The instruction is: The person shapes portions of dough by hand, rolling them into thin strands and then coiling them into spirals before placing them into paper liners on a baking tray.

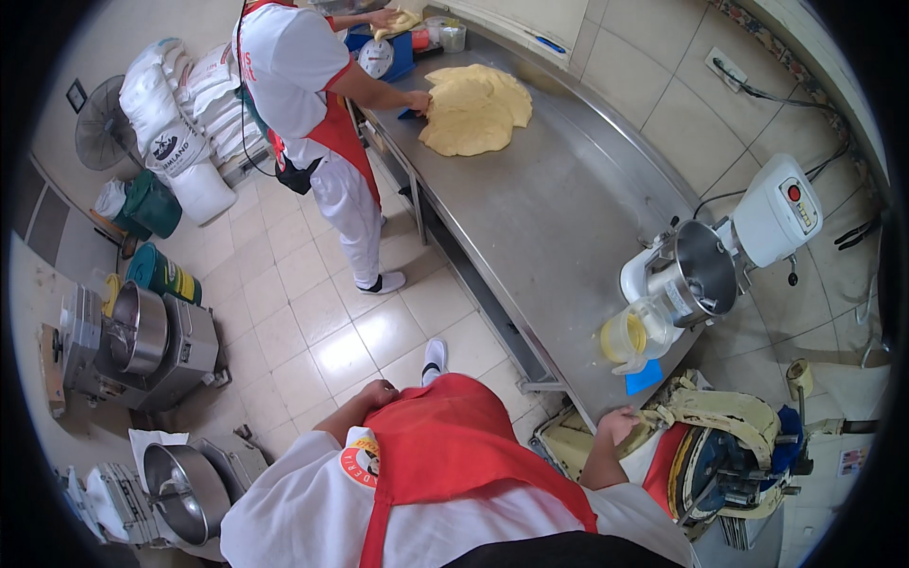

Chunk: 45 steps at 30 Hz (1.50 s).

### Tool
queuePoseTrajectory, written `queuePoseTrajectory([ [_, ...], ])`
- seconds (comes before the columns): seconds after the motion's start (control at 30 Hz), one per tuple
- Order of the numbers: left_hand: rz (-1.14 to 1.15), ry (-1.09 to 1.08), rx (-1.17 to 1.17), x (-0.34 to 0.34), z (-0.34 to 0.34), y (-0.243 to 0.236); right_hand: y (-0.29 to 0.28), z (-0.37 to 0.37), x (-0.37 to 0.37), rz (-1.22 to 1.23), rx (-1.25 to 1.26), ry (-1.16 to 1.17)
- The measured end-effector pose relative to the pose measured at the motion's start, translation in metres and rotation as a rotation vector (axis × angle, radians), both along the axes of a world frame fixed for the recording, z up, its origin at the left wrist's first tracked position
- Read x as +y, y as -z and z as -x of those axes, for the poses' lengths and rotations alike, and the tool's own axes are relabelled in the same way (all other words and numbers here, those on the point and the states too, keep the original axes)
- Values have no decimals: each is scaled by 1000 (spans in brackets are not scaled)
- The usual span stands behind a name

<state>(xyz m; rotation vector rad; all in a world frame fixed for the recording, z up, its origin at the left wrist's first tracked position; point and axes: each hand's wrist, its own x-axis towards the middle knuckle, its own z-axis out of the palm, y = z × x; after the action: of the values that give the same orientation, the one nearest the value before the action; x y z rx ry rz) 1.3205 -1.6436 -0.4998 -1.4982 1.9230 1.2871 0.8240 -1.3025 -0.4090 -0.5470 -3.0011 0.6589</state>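
My left hand (pixel 381 392) hangs beside the red apron (pixel 453 431) on my front, with its fingers too small and dark to read. By the near corner of the steel table (pixel 559 237) is my right hand (pixel 617 425), next to a worn cream-coloured machine (pixel 724 409). Whether its fingers touch the machine or the table edge I cannot make out. Ahead of that hand, a blue flat scraper (pixel 644 378) lies at the table's end. A clear plastic jug (pixel 625 338) with yellow contents stands just beyond it.
A stand mixer (pixel 772 213) with a steel bowl stands at the table's right. At the far end, a co-worker (pixel 294 76) touches a large dough sheet (pixel 473 109) near a dial scale (pixel 377 59). Floor mixers (pixel 142 327), green bins (pixel 153 204) and white sacks (pixel 175 142) stand left.
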Motion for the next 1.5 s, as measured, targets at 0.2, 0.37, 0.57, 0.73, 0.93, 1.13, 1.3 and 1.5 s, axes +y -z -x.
queuePoseTrajectory([
  [0.2,18,19,47,0,0,5,2,1,0,-27,2,-2],
  [0.37,18,42,53,-2,-1,9,12,3,3,-41,91,-8],
  [0.57,-7,29,43,-7,4,3,12,3,3,-44,73,-8],
  [0.73,-14,31,29,-12,2,4,-5,-3,-5,-13,10,-2],
  [0.93,-16,22,40,-12,4,8,1,-1,2,1,23,-2],
  [1.13,3,26,66,-21,1,14,1,0,1,14,19,-4],
  [1.3,36,34,139,-46,-1,8,-3,-3,-3,26,19,24],
  [1.5,-27,-212,257,-92,24,-13,-11,-9,-10,51,7,24],
])
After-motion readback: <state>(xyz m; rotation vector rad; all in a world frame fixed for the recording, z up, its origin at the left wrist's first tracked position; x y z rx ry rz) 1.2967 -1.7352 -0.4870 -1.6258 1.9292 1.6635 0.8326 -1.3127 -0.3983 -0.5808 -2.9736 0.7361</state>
